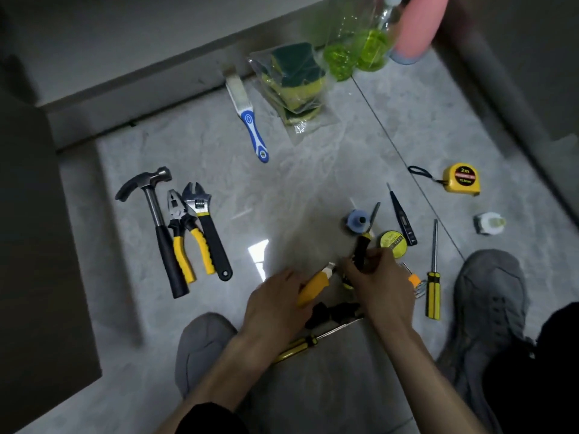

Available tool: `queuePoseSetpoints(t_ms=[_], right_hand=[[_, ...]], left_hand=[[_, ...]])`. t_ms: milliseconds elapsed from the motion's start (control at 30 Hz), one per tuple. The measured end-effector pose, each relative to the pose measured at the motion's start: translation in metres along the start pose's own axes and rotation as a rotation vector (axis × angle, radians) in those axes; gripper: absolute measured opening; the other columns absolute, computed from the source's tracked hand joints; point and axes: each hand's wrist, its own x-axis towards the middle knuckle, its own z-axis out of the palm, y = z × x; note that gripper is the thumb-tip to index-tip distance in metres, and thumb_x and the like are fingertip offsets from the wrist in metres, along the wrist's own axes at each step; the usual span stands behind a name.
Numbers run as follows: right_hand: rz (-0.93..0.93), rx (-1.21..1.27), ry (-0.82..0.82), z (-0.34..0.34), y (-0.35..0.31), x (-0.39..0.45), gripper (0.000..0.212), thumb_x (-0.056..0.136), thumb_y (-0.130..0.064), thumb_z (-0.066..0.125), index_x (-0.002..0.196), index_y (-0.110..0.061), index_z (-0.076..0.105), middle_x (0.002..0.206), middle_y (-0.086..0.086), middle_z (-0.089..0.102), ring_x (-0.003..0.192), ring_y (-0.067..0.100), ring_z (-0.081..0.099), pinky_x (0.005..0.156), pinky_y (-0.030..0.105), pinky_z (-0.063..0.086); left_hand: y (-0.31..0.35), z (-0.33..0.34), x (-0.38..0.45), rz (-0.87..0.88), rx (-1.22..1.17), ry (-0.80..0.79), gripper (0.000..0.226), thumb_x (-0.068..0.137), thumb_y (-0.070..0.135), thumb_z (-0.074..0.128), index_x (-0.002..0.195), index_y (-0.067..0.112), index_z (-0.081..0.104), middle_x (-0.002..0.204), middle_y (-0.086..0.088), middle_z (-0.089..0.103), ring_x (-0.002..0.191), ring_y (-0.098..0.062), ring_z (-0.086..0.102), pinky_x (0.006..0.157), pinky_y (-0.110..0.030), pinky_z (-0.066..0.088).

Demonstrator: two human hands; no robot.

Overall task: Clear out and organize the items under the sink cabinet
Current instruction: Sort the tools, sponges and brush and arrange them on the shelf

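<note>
My left hand [275, 305] grips a yellow utility knife [315, 286] low over the floor. My right hand [380, 283] holds a screwdriver with a black and yellow handle [363, 245], its blade pointing up and away. Around my hands lie a blue tape spool [355, 221], a yellow-labelled tape roll [393, 243], a tester pen [404, 219], a yellow-handled screwdriver [433, 288] and another screwdriver [300, 344] under my left wrist. A hammer [156, 220], pliers [185, 236] and an adjustable wrench [206, 233] lie side by side on the left.
A blue-handled brush [249, 120], a bag of sponges [294, 86], green bottles [360, 54] and a pink bottle [419, 26] stand near the cabinet base. A yellow tape measure [462, 179] and small white bottle [488, 223] lie on the right. My grey shoes [488, 308] flank the hands.
</note>
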Motion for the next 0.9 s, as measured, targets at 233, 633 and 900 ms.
queuePoseSetpoints(t_ms=[233,633,900], right_hand=[[0.054,0.370,0.107,-0.002,-0.005,0.005,0.022,0.080,-0.030,0.075,0.079,-0.027,0.054,0.074,-0.007,0.062,0.073,0.023,0.066,0.055,0.029,0.039],[-0.421,0.079,-0.267,0.031,-0.087,0.011,0.022,0.089,-0.042,0.064,0.074,-0.028,0.057,0.068,-0.007,0.055,0.063,0.007,0.052,0.052,0.023,0.029],[-0.458,-0.010,-0.326,0.055,-0.118,0.010,0.015,0.088,-0.045,0.063,0.089,-0.030,0.062,0.089,-0.007,0.057,0.079,0.013,0.056,0.062,0.030,0.033]], left_hand=[[-0.024,-0.049,0.023,-0.164,-0.183,0.312,0.021,0.084,0.041,0.063,0.098,0.028,0.054,0.076,0.010,0.061,0.073,-0.012,0.061,0.067,-0.036,0.049],[-0.065,-0.073,0.058,-0.292,-0.032,0.436,0.058,0.087,0.047,0.058,0.136,0.025,0.034,0.090,-0.015,0.067,0.088,-0.041,0.063,0.073,-0.043,0.049],[-0.064,-0.081,0.055,-0.242,0.000,0.450,0.041,0.097,0.047,0.046,0.128,0.022,0.041,0.082,-0.013,0.068,0.084,-0.039,0.064,0.072,-0.043,0.048]])
